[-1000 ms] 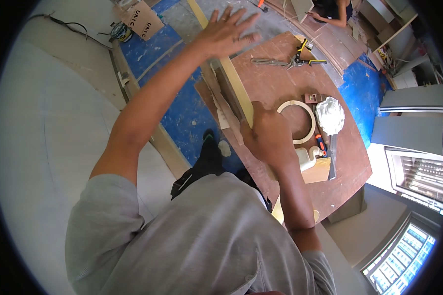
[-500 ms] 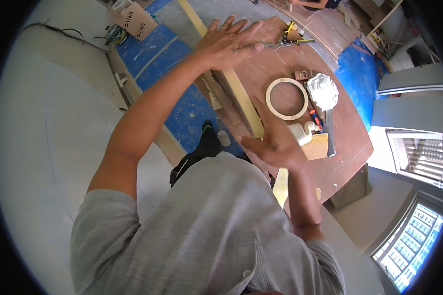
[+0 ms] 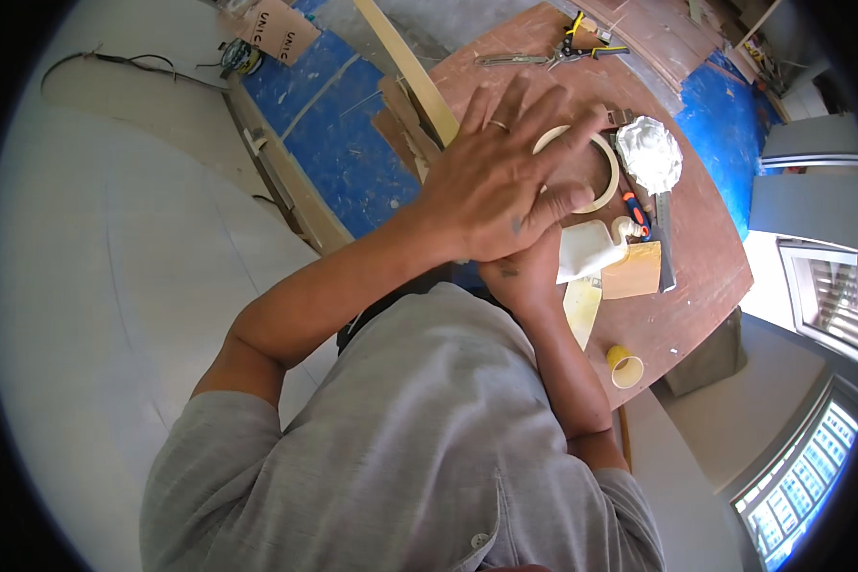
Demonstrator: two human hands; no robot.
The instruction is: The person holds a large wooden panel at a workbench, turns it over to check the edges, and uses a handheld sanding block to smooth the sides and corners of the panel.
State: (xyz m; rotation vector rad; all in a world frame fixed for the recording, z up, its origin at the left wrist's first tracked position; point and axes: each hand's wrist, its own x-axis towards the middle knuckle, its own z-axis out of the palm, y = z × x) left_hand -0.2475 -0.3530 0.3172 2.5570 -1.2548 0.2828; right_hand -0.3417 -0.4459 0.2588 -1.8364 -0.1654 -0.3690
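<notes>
My left hand (image 3: 510, 172) is spread with its back up, a ring on one finger, and nothing shows in it. It lies over my right hand (image 3: 522, 272), hiding the right fingers. Beyond them a long pale wooden strip (image 3: 410, 71) runs away along the left edge of the brown board tabletop (image 3: 696, 257). A pale flat ring (image 3: 612, 176) is partly covered by my left fingertips. Right of my hands lie a white plastic bottle (image 3: 584, 250) on its side, a tan rectangular piece (image 3: 631, 272) and a yellowish flat piece (image 3: 582, 310).
A foil-covered round thing (image 3: 650, 154), an orange-and-blue handled tool (image 3: 636, 212) and a metal straightedge (image 3: 666, 248) lie at right. Yellow-and-black pliers (image 3: 572, 46) rest at the far end. A yellow cup (image 3: 625, 366) stands near the board's near edge. Blue sheeting (image 3: 329, 124) covers the floor.
My left hand has come back from the far part of the strip, over my right hand. The view has shifted, showing the cup fully; the other person's arm has left the picture.
</notes>
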